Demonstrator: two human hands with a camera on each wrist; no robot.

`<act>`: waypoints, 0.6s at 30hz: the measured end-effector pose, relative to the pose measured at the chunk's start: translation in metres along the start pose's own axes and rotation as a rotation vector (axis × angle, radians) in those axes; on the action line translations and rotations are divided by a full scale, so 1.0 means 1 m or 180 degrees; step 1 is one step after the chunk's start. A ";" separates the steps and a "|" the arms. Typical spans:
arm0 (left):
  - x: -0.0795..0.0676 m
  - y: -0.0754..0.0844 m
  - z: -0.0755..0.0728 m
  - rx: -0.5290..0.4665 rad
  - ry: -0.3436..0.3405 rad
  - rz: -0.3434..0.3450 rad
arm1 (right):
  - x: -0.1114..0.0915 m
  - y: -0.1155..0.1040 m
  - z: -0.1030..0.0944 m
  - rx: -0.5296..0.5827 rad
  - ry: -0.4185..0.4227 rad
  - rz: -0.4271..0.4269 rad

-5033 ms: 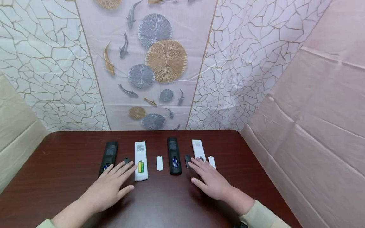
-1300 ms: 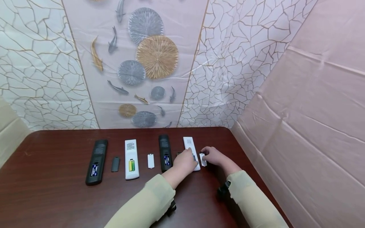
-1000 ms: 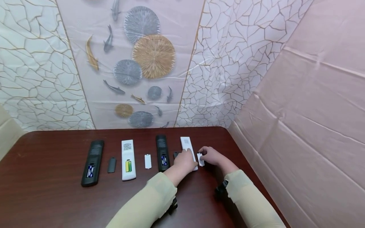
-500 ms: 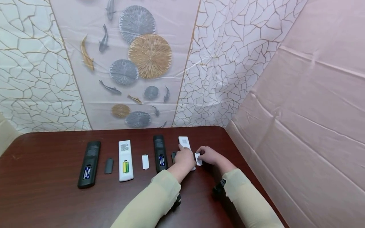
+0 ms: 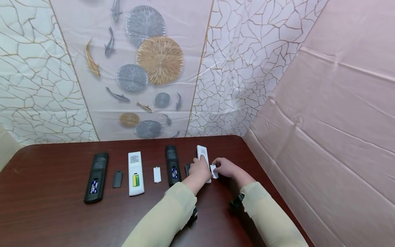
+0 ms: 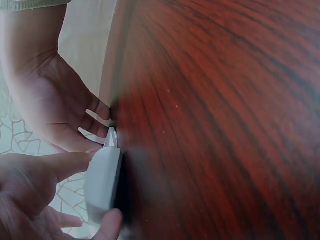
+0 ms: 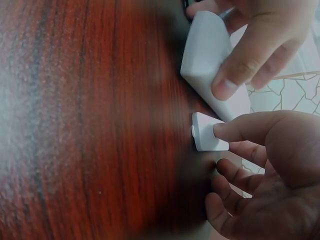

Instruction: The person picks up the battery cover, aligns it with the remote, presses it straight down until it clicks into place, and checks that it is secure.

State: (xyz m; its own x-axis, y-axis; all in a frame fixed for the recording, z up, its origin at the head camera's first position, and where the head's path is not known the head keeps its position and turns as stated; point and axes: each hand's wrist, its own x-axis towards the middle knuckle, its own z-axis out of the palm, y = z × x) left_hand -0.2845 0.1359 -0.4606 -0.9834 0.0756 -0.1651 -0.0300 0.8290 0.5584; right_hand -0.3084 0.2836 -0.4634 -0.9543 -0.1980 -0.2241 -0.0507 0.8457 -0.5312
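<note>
My left hand [image 5: 199, 171] grips a white remote control [image 5: 202, 151] at the right end of the row, thumb and fingers on its opposite edges. In the right wrist view this remote [image 7: 204, 47] is tilted, one long side raised off the table. The hand covers its battery bay. Just right of it, my right hand [image 5: 226, 168] pinches a small white battery cover [image 5: 213, 171]. In the right wrist view the thumb lies on top of the cover [image 7: 206, 134], which is close to the remote but apart from it.
Leftward on the dark wooden table [image 5: 61, 219] lie a black remote [image 5: 96, 178], a grey cover [image 5: 117, 179], a white remote [image 5: 135, 174] with yellow-green batteries, a white cover [image 5: 157, 175], another black remote [image 5: 173, 166] and a dark cover [image 5: 187, 169]. Cloth-covered walls [image 5: 333, 137] stand behind and beside.
Both hands, flat over the table five seconds ago, have come to the rightmost remote and its cover and grip them. Over the last half second the remote has shifted and tipped slightly.
</note>
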 end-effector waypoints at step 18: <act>0.010 -0.007 -0.006 -0.0487 0.0000 0.0041 | -0.003 0.000 0.005 0.0184 0.0165 0.0208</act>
State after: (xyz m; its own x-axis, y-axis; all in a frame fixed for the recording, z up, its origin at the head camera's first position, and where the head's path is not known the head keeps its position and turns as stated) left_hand -0.2956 0.1277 -0.4607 -0.9839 0.0856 -0.1571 -0.0444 0.7338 0.6779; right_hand -0.3046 0.2815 -0.4666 -0.9690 -0.1163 -0.2180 0.0276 0.8257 -0.5634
